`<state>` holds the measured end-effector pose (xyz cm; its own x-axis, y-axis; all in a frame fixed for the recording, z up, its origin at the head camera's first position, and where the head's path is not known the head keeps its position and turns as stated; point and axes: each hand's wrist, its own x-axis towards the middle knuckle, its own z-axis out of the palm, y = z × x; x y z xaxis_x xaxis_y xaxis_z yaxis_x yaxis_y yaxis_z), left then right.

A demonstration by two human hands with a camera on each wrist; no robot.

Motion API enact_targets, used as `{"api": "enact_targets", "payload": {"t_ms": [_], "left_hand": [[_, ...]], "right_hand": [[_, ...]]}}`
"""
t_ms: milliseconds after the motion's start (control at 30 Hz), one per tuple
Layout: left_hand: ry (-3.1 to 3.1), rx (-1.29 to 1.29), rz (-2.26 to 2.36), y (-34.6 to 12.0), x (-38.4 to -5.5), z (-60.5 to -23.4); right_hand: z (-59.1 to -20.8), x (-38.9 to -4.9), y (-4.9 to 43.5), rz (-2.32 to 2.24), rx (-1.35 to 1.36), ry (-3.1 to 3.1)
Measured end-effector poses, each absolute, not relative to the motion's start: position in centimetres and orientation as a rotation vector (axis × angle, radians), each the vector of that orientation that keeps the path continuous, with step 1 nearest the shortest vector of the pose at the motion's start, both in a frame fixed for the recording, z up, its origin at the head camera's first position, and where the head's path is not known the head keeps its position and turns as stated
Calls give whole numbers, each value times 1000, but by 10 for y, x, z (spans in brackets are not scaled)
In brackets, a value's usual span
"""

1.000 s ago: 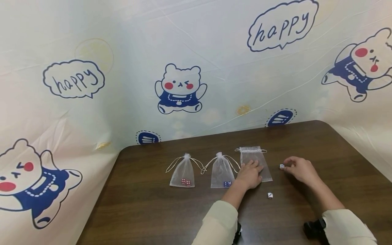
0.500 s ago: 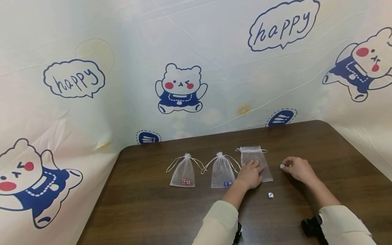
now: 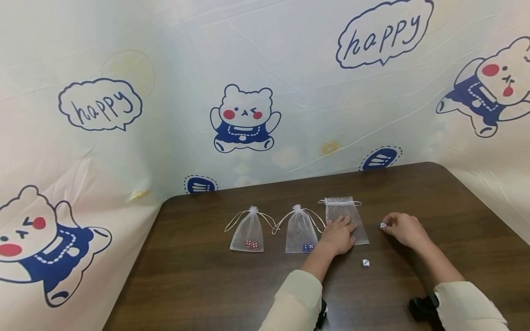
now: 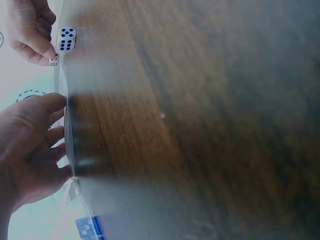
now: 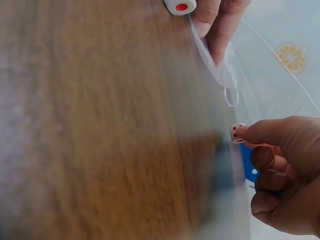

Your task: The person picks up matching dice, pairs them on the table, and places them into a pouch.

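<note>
My left hand [image 3: 338,235] rests with its fingers spread on a flat white mesh drawstring bag [image 3: 358,230], the rightmost of three. To its right, my right hand [image 3: 406,230] pinches a white die [image 3: 383,225] between thumb and index finger, the other fingers curled in, as the right wrist view shows. That die [image 5: 236,133] has red pips on the side facing this camera. A second white die [image 3: 365,263] lies on the table nearer me, between the two forearms; the left wrist view shows blue pips on this die [image 4: 67,40].
Left of my left hand lie two cinched mesh bags: one bag [image 3: 296,230] holds blue dice [image 3: 308,248], the farther bag [image 3: 244,230] red dice [image 3: 251,245]. Their cords spread out on the brown wooden table [image 3: 198,285]. A printed cloth [image 3: 174,147] hangs behind the table's far edge.
My right thumb and finger have closed on the white die and shifted it very slightly right. The left hand stays in place on the bag.
</note>
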<state>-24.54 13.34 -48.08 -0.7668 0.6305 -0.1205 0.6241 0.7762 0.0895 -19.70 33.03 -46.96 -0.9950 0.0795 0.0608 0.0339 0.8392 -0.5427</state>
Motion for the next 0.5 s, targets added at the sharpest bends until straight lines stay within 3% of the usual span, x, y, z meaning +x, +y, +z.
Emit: {"api": "enact_targets", "payload": {"t_ms": [500], "left_hand": [[2832,1016,81,132,-244,-479]], "right_hand": [[-454,-170,315,891,-25,-2897]]}}
